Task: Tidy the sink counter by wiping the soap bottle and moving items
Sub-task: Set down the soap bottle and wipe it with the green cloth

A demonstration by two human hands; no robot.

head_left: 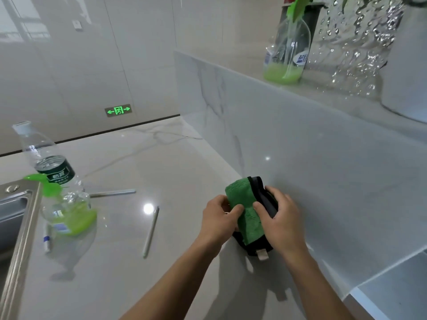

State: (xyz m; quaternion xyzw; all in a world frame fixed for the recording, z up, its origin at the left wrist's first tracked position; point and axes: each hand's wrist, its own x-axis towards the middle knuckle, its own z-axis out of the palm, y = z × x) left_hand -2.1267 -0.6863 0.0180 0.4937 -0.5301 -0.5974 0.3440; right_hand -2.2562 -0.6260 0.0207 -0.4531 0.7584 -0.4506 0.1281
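Note:
A folded green cloth with black edging point(247, 211) lies on the counter against the marble backsplash. My left hand point(219, 218) grips its left side and my right hand point(280, 215) presses on its right side. A clear soap bottle with a green pump and green liquid point(67, 211) stands at the left near the sink. Right behind it is a clear water bottle with a dark green label point(48, 162). A second soap bottle with green liquid point(287, 54) sits on the upper ledge at the right.
The steel sink point(13, 218) is at the far left edge. A pale pen point(151, 230) and a metal rod point(113, 193) lie on the counter point(161, 162). A small blue-capped marker point(47, 241) lies by the soap bottle. A white pot point(406, 65) stands on the ledge.

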